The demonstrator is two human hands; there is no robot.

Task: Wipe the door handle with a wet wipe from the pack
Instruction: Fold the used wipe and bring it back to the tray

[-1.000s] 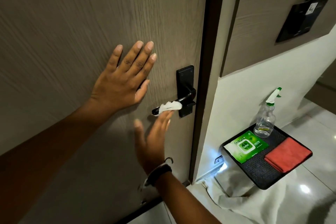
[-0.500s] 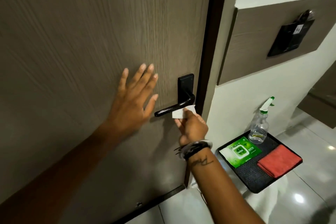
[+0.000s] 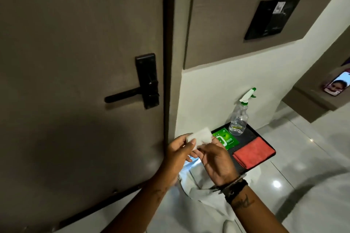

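Door handle [image 3: 130, 94]: rigid black lever, well above and left of the fingers, untouched. Long axis near horizontal, free end pointing left, pivot at the backplate on the right.

Wet wipe [image 3: 201, 137]: light, limp, probably damp and slippery; folded small, long axis roughly left to right. Pinched at opposite edges by left hand [image 3: 178, 154] and right hand [image 3: 217, 161], fingers closed on it. Best held by a folded edge, pad kept flat.

Pack [image 3: 225, 139]: green, flat on the tray just beyond the fingertips.
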